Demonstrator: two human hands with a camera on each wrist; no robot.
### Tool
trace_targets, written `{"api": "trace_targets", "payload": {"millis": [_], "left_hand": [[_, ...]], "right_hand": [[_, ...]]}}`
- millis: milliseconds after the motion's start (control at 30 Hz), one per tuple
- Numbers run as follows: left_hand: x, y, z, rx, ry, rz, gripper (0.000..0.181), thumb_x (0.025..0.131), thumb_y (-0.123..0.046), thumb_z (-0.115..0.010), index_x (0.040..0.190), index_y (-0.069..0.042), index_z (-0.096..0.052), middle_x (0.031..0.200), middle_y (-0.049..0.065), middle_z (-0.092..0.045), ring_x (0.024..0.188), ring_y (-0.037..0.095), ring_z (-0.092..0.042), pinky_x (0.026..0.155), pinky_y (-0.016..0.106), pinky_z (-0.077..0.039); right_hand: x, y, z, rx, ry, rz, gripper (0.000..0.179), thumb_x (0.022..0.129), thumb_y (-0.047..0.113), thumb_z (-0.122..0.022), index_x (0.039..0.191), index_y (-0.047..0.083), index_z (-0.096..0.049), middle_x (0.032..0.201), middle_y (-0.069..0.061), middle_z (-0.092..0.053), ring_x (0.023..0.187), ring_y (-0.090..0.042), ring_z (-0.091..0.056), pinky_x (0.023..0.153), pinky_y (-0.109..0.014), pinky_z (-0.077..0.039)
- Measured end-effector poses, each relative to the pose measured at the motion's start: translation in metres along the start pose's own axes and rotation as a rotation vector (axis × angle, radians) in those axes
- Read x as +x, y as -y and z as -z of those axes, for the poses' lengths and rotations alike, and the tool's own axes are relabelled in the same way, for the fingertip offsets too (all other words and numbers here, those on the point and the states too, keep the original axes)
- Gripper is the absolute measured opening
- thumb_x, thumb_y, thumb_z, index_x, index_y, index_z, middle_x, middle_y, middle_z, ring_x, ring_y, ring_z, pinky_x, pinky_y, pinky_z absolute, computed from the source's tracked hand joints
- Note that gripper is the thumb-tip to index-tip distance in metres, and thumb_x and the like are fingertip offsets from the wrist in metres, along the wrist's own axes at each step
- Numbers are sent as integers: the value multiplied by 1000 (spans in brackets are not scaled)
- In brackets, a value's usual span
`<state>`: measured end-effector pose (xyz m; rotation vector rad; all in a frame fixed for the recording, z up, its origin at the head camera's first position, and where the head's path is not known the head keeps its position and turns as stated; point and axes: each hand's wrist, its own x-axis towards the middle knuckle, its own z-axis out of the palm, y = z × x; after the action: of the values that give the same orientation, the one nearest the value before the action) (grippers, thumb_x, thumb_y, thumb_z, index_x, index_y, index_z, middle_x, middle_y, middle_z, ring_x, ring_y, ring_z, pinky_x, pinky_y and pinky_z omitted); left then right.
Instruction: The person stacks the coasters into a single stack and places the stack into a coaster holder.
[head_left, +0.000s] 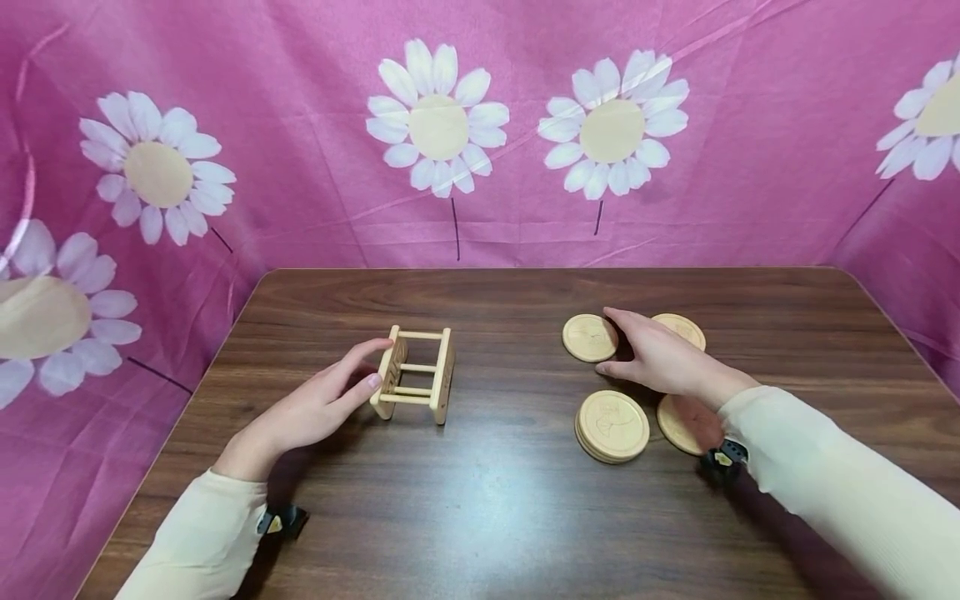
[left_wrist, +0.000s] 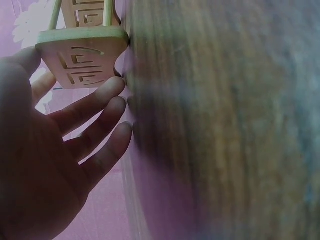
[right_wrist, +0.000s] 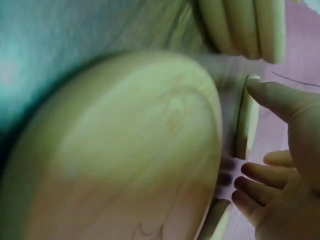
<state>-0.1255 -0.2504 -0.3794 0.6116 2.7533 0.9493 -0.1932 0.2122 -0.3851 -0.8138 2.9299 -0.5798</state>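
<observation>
Left of the head view's centre, a wooden rack [left_wrist: 80, 50] is touched by the left hand [head_left: 318, 404], fingers spread; right of centre, a wooden disc [head_left: 588, 337] is flanked by the parted thumb and forefinger of the right hand [head_left: 660, 354], above stacked discs [head_left: 612, 425].

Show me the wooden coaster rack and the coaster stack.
Wooden coaster rack [head_left: 418, 367]: head view, on a middle crossbar.
Coaster stack [head_left: 613, 424]: head view, on its engraved top face.

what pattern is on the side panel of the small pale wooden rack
The side panel has mostly angular cut slots, best seen in the left wrist view.
</observation>
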Motion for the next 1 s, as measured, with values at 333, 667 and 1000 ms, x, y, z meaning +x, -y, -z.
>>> {"api": "trace_targets", "payload": {"millis": [333,667,1000], "left_hand": [[0,1,0,-11,2,3,49,100,-45,-41,147,-40,-25,146,-6,-40,129,19,-43,105,49,-35],[1,3,-2,-17,-8,-5,48,101,-42,-41,146,-40,-26,146,-5,-40,130,20,-43,105,49,-34],[1,2,-1,-34,-7,-1,48,101,-42,-41,147,-40,-26,146,-6,-39,132,21,-41,106,49,-33]], "right_hand": [[6,-3,-4,-19,-9,35,80,80,28,-77,137,-11,-37,132,-30,-49,123,-40,-48,102,-51,-37],[7,-2,-6,2,-13,43,76,81,25,-76,138,-9,-37,132,-28,-49,122,-39,-48,102,-51,-37],[11,-1,-7,-17,-34,70,74,80,25,-77,135,-9,-41,103,-16,-58,99,-27,-55,91,-46,-44]]}}
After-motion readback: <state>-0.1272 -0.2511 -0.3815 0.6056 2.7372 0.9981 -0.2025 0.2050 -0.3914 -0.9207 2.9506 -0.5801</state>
